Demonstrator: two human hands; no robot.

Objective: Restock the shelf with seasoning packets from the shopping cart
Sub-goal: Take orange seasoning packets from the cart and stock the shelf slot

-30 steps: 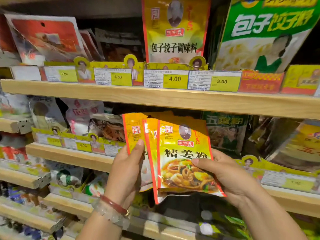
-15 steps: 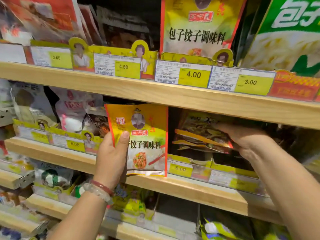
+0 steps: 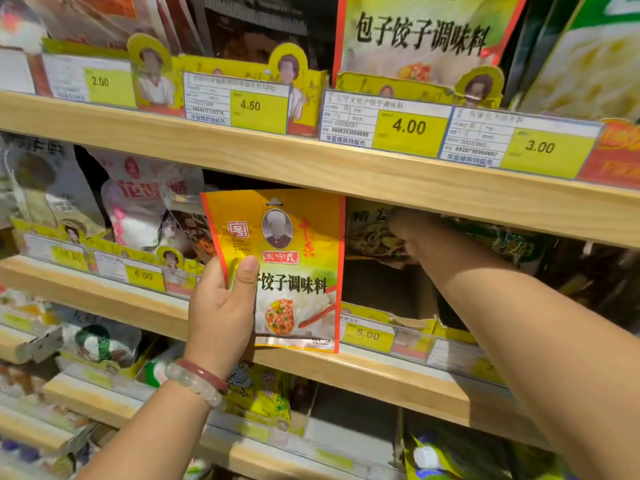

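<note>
My left hand [image 3: 221, 313] grips a yellow and orange seasoning packet [image 3: 294, 244] by its left edge, thumb across the front, and holds it upright in front of the middle wooden shelf [image 3: 398, 379]. My right hand [image 3: 410, 230] reaches deep into the middle shelf's dark slot and holds a ginger-powder packet [image 3: 370, 233] there, tilted back under the upper shelf board. The fingers of that hand are mostly hidden behind the packet and in shadow.
The upper shelf board [image 3: 311, 168] carries yellow price tags 2.00, 4.50, 4.00 and 3.00, with a matching dumpling-seasoning packet [image 3: 422, 36] above. White and pink packets [image 3: 138, 206] fill the slot to the left. A 5.00 tag [image 3: 367, 336] fronts the slot below my right hand.
One second ago both hands held a fan of packets. My right hand has since carried the ginger packets into the shelf slot, going deeper; my left hand keeps one packet in front.
</note>
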